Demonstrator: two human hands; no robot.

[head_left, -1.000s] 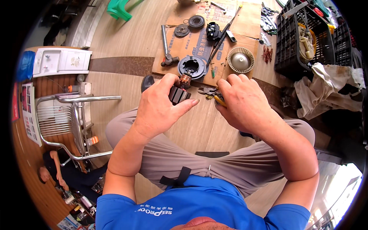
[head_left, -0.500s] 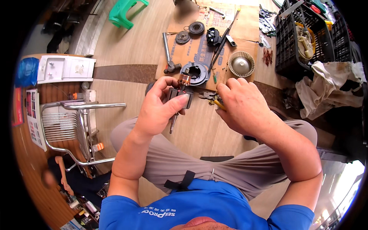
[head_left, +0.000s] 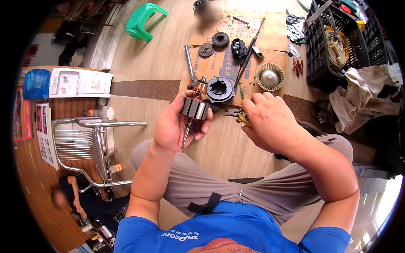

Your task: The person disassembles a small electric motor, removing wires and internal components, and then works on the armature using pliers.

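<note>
A motor armature point(head_left: 195, 109) rests in my left hand point(head_left: 168, 130), its fingers curled round the laminated core. Its copper commutator points away from me and the bare shaft towards me. In my right hand point(head_left: 270, 120) is a pair of pliers point(head_left: 233, 112) with yellow handles; the jaws point left at the armature, a short gap apart from it. Just beyond the armature lies a dark round motor housing point(head_left: 230, 89) with a hole in its middle. A hammer point(head_left: 188, 57) lies to its left, and a cage-like blower wheel point(head_left: 270, 76) to its right.
Flattened cardboard point(head_left: 270, 42) carries a black ring point(head_left: 220, 39), a grey disc point(head_left: 206, 50), a black part point(head_left: 238, 49) and a long dark rod point(head_left: 249, 47). Black crates point(head_left: 320, 63) and a crumpled cloth point(head_left: 356, 95) stand right. Left are a green stool point(head_left: 145, 19), a metal chair point(head_left: 76, 141) and another person point(head_left: 78, 198).
My left hand has turned palm up, the thumb coming off the front of the armature so its core shows more. The pliers stay in my right hand. The whole view has shifted slightly.
</note>
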